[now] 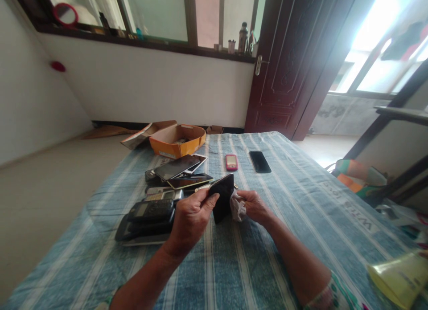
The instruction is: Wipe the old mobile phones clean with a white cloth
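Upright in my left hand (194, 214) is a black smartphone (223, 198), with the thumb across its dark face and the fingers behind. My right hand (253, 206) pinches a crumpled whitish cloth or tissue (238, 206) against the phone's right edge. Beyond the hands lie a small pink handheld device (231, 162) with a pale screen and a black phone (260, 161) lying flat. To the left of my left hand is a pile of old phones, with a black handset (150, 210) nearest and a dark flat phone (175, 166) on the heap farther back.
A blue striped cloth (267, 252) covers the table. An open orange cardboard box (177, 140) stands at the far left edge. A yellow translucent packet (399, 279) lies at the near right. Past the table are a brown door (284, 56) and a window ledge with bottles.
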`<act>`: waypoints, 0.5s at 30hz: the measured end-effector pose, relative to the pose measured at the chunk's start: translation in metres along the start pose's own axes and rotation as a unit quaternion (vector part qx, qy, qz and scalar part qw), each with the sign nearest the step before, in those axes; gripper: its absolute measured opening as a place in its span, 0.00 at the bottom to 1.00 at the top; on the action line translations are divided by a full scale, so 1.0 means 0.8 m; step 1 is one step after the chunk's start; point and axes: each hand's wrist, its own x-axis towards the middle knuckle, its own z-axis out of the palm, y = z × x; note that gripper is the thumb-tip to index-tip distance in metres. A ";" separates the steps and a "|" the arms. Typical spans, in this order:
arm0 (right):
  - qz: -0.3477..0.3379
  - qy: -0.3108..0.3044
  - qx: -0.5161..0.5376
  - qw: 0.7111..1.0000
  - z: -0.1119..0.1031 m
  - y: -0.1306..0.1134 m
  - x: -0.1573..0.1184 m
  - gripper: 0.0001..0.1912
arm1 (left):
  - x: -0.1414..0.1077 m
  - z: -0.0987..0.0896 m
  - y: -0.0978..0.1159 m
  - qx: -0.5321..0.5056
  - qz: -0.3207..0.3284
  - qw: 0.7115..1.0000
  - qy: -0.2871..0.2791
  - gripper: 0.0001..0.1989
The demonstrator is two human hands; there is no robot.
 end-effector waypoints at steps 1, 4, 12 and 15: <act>0.003 -0.003 0.000 1.000 0.000 0.000 0.000 0.13 | 0.000 0.000 0.000 -0.002 0.001 1.000 0.001 0.13; 0.006 -0.002 0.001 1.000 0.001 -0.003 -0.001 0.15 | -0.002 -0.001 0.000 0.000 0.006 1.000 0.004 0.13; -0.018 0.053 0.074 0.996 0.010 -0.046 0.000 0.15 | -0.005 0.003 0.004 -0.011 0.054 0.998 0.021 0.08; -0.044 0.082 0.067 0.993 0.011 -0.063 -0.001 0.13 | -0.006 0.005 0.009 -0.012 0.079 0.996 0.026 0.08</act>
